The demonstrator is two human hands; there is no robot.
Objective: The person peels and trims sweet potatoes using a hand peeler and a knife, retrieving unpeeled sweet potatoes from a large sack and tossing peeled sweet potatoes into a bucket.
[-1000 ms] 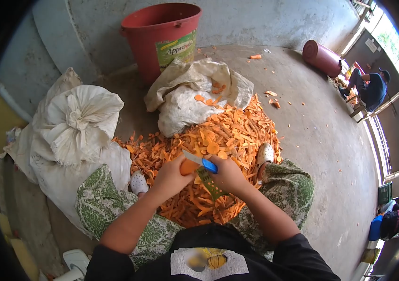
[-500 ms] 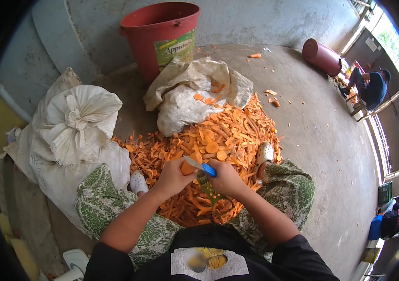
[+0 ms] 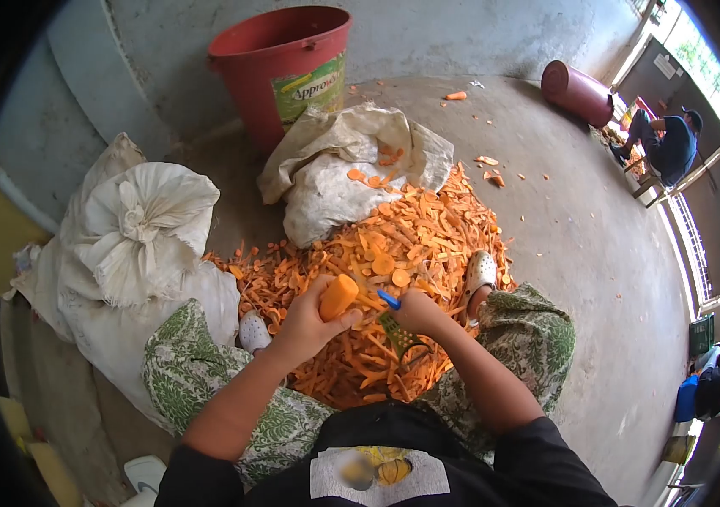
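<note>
A thick orange carrot (image 3: 339, 297) is gripped in my left hand (image 3: 307, 325), its rounded end pointing up and away. To its right, my right hand (image 3: 421, 312) is closed round the blue handle (image 3: 388, 299) of a knife; the blade is hard to make out. A green perforated tool (image 3: 397, 336) hangs just below that same hand, partly covered by it. Both hands are over a heap of orange carrot peels and slices (image 3: 410, 241), apart from each other.
Behind the heap lies a crumpled white sack (image 3: 334, 190), with a red bucket (image 3: 279, 76) beyond it. Full white sacks (image 3: 144, 245) stand at left. A maroon bin (image 3: 577, 95) lies on its side at back right, near a seated person (image 3: 673, 148).
My hands have moved apart. The knife has come away from the carrot, which has turned upward in my left hand, while my right hand has shifted right.
</note>
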